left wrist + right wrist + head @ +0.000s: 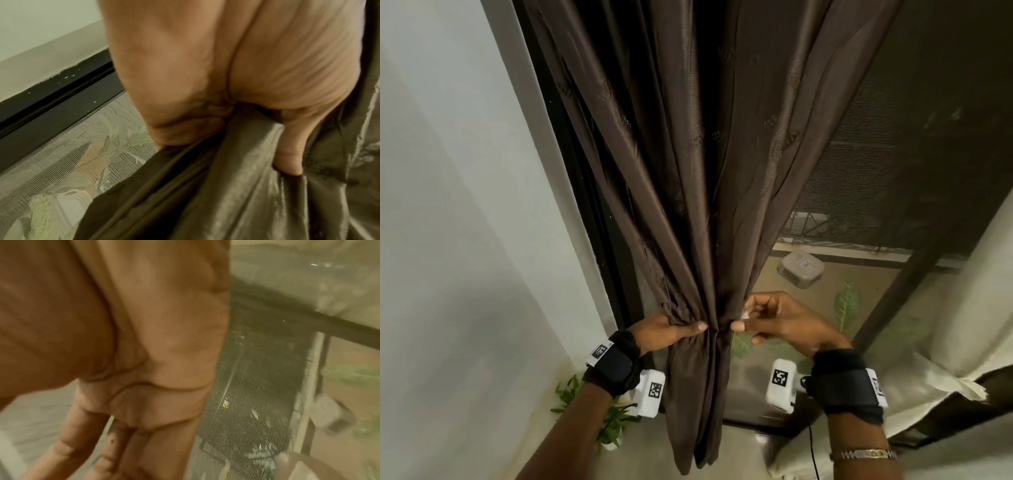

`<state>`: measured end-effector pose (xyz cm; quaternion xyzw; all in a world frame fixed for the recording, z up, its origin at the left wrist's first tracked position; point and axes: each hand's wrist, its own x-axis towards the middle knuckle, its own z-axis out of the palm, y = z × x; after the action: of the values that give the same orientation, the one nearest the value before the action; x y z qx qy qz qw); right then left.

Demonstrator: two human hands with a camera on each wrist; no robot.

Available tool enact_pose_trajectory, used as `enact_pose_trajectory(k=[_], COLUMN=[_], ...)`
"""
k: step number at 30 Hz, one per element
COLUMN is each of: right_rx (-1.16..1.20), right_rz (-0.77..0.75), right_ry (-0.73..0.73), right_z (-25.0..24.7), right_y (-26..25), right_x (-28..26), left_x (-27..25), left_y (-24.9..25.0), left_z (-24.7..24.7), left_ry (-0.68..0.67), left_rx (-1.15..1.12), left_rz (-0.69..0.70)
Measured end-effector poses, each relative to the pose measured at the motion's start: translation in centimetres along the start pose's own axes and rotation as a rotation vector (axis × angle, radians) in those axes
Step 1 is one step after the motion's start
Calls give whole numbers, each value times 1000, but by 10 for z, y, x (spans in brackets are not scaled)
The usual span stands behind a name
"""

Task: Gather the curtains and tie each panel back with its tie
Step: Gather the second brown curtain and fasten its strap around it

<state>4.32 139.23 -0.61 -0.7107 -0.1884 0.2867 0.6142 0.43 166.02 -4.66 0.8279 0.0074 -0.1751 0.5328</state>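
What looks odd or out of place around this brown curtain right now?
The brown curtain is bunched at waist height only by the left hand, while the right hand works at the bunch; no tie is clearly visible around it. At right, a cream curtain hangs with a crumpled, ragged-looking edge.

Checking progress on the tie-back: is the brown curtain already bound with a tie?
No: the left hand alone grips the gathered brown curtain, and no tie wraps it.

Dark brown curtain (pixel 688 154), cream wall (pixel 448 205)
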Motion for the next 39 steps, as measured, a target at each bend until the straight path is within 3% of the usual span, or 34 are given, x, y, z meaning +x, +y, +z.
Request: enact_pose_trajectory(k=[4,7,10,13,16,21,23,26,30,35,39], right_rx=[-232,-372,-387,-410,-403,-371,-343,-297,-216,-54,34], right_rz=[-43,-87,-69,15,56,37,26,15,-25,-20,-25], right_ry=[155,264,522,709,749,807,803,798,757,604,503], right_z=[18,38,48,50,52,43,44,53,63,54,48], right_y=[0,6,8,6,1,5,9,11,18,24,20], right_x=[9,22,41,52,60,57,58,57,55,45,36], left_x=[5,10,15,13,-2,-29,-42,-51,-52,-43,-35], left_y=[-4,-2,1,3,-6,-18,-11,-1,16,18,14], left_z=[6,16,24,23,16,13,15,25,31,28,28], left_ry=[55,176,408,496,554,733,695,432,142,203,364], left_rx=[-5,33,39,217,371,424,409,339,154,162,406], left_rz=[-21,15,102,46,21,121,203,395,391,417,540])
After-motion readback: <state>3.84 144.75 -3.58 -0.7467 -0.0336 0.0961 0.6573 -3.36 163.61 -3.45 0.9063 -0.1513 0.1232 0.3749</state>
